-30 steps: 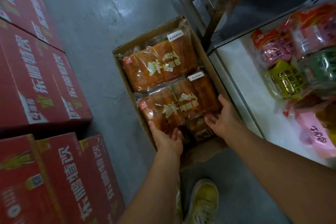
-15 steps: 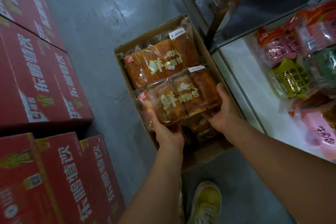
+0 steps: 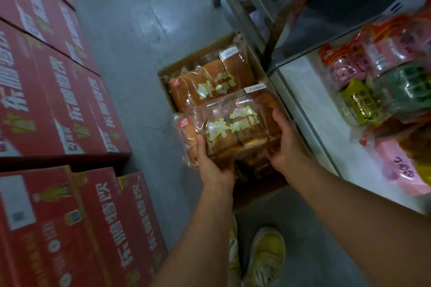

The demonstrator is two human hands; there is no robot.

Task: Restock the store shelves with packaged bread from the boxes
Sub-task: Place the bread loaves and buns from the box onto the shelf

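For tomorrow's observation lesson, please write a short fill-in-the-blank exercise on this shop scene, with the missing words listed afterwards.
1. Both hands, the left hand and the right hand, grip one clear plastic pack of brown bread at its two ____.
2. A second bread pack lies in the brown ____ box on the floor.
3. The stacked drink cartons on the left are ____ in colour.
4. The person's shoe is ____.

Missing words: ends; cardboard; red; yellow

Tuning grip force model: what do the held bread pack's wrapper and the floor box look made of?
Bread pack: clear, glossy, thin plastic film, judging by glare streaks, crinkles and the loaf showing through; both hands hold it.
Box: brown, matte, apparently corrugated cardboard, going by its dull, bent, rough-edged flap.
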